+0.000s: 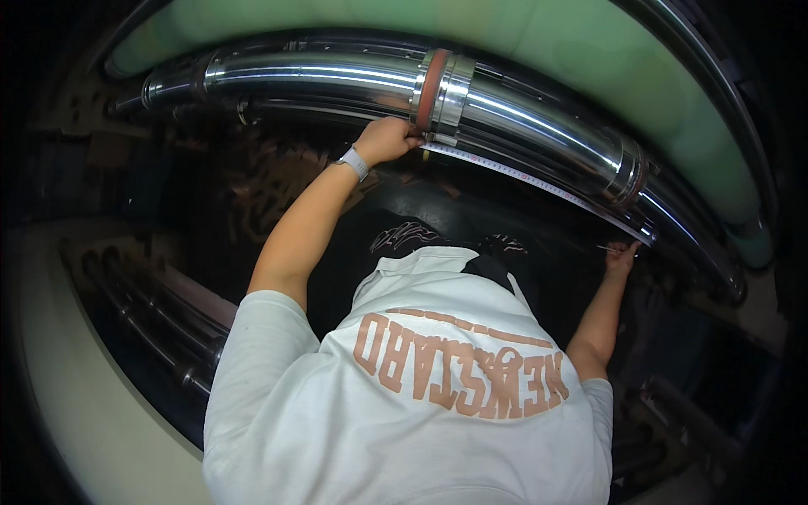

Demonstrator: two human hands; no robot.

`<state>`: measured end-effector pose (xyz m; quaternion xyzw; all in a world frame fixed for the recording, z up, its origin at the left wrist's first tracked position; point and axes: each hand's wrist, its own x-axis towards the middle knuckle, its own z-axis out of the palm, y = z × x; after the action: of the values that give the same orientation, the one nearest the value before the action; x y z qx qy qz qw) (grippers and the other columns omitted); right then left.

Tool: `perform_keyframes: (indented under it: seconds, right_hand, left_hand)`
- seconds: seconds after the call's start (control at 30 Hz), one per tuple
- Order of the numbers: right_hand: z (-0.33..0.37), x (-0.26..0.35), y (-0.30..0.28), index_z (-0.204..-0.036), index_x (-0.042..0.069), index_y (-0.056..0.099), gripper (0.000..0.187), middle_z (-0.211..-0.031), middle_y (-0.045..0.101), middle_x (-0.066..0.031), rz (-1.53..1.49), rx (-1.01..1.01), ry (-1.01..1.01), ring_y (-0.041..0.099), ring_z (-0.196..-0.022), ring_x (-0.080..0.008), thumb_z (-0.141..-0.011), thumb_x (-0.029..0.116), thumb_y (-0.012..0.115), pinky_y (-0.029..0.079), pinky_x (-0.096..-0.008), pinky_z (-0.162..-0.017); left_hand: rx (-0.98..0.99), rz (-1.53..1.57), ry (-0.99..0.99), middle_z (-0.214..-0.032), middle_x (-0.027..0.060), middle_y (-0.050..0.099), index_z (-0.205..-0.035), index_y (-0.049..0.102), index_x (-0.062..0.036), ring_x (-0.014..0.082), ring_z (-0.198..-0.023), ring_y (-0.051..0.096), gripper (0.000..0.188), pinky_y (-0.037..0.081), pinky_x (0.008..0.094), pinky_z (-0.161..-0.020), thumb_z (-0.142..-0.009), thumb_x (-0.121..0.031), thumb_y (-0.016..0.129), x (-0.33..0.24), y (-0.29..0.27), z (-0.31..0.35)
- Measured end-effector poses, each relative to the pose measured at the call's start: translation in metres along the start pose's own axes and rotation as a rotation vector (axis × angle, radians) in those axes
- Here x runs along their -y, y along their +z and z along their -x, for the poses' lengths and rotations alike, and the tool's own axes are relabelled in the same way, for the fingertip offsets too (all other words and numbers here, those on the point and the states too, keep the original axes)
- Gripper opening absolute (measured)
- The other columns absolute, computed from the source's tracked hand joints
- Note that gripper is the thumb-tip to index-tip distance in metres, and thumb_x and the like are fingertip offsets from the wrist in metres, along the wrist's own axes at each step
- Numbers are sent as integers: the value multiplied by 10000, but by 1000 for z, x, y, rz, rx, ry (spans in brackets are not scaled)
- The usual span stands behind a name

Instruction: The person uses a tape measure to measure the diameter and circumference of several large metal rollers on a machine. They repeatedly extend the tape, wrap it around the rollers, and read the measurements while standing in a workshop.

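Observation:
A white tape measure [522, 176] is stretched between my two hands, just below a shiny metal roller shaft [539, 126]. My left hand [385, 140], with a pale watch on the wrist, is closed at the tape's left end, fingers beside the reddish-brown ring [433, 88] and metal collar [454, 91] on the shaft. Farther right and lower, my right hand [621, 256] is closed at the tape's other end, beneath the shaft's right collar [627, 172]. Whether its fingers grip the blade or a case is too small and dark to tell.
Beyond the shaft curves a large green roller [539, 29]. Thinner dark bars run alongside the shaft. At the lower left are more dark rollers [151, 328] and a pale curved panel [84, 404]. Brown scraps [252, 202] lie in the dark area below the shaft.

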<state>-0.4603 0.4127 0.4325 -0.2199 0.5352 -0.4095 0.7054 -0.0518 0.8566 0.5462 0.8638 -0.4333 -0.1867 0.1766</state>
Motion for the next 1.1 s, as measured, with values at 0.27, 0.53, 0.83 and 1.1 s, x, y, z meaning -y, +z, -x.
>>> perform_keyframes:
  seconds: [0.27, 0.53, 0.83, 1.1]
  right_hand:
    - [-31, -3, -20, -722, 27, 375, 640, -560, 363, -54, 55, 69, 7, 383, -501, -183, -657, 645, 524, 400, -306, -557]
    - [-35, -5, -17, -1014, 104, 393, 585, -628, 366, -43, -104, -13, 44, 347, -495, -194, -708, 575, 557, 385, -318, -572]
    - [-51, -4, -29, -932, 56, 401, 614, -602, 387, -69, -42, -41, -22, 431, -524, -209, -679, 589, 568, 433, -345, -547]
    - [-60, 9, -41, -857, -38, 387, 714, -688, 408, -100, 0, -33, 28, 440, -601, -225, -638, 609, 593, 434, -355, -604]
  left_hand:
    - [12, 7, -10, -805, 109, 612, -893, 633, -134, 299, -775, 568, 231, 448, 375, -678, -776, -318, 556, -3, -3, 0]
    - [29, 58, -30, -806, 101, 620, -868, 647, -124, 273, -795, 579, 226, 456, 365, -700, -750, -297, 563, 3, 3, -4]
    - [41, -25, -77, -846, 82, 620, -917, 628, -150, 262, -795, 576, 223, 447, 345, -693, -749, -293, 594, 0, 4, -7]
    - [-58, -86, -74, -804, 72, 626, -887, 637, -159, 252, -751, 585, 213, 458, 353, -663, -745, -312, 599, -7, 6, -4]
